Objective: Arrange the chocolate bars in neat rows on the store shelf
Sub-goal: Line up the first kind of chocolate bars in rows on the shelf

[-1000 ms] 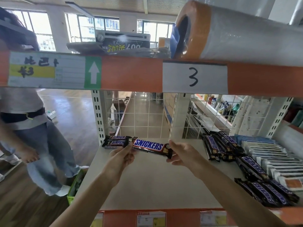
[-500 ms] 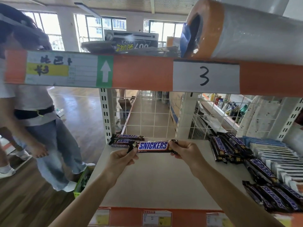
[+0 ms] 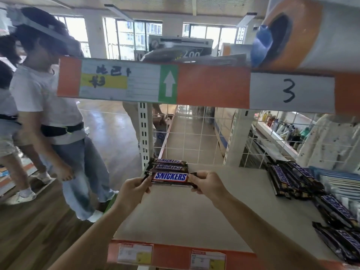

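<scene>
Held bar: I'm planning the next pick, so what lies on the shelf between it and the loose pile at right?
Nothing: between the held bar and the pile, the head view shows bare shelf.

The price tags [image 3: 134, 253] on the shelf's front edge are too blurred to read. The frame's right edge cuts off the loose chocolate bars [image 3: 340, 242], and fingers [image 3: 145, 184] hide the held bar's [image 3: 169, 178] ends.

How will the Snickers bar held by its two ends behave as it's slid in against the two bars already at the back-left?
The held bar spans straight between left hand and right hand, so it is probably stiff. Its glossy wrapper likely slides easily on the shelf. Flat-sided, it should not roll, though it could nudge the two placed bars.
</scene>
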Demonstrator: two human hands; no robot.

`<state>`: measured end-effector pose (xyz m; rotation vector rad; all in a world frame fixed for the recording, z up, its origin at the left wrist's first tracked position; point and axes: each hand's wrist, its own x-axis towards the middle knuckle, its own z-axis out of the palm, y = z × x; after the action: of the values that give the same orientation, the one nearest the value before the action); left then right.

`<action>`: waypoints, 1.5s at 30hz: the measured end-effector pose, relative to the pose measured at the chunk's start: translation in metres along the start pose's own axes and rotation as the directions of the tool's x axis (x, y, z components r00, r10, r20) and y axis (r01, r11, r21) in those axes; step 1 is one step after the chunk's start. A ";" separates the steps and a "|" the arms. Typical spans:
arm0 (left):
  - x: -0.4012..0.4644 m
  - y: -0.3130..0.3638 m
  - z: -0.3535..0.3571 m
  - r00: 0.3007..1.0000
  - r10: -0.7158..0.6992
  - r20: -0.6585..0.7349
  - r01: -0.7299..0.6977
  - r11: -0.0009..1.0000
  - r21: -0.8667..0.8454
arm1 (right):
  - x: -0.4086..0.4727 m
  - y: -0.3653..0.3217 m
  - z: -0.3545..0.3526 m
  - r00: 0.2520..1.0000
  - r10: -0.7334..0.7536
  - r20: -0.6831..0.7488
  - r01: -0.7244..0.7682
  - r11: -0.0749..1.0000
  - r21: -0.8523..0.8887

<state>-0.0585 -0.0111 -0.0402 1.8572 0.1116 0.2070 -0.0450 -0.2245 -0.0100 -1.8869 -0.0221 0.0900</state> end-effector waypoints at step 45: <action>0.052 -0.016 0.001 0.961 0.243 -0.133 -0.134 0.828 0.544 | 0.053 0.029 0.018 0.953 -0.140 -0.270 -0.032 0.837 -0.546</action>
<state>-0.0071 0.0020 -0.0516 2.4036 0.1290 0.5464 0.0057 -0.2129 -0.0456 -2.4557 0.1196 -0.2759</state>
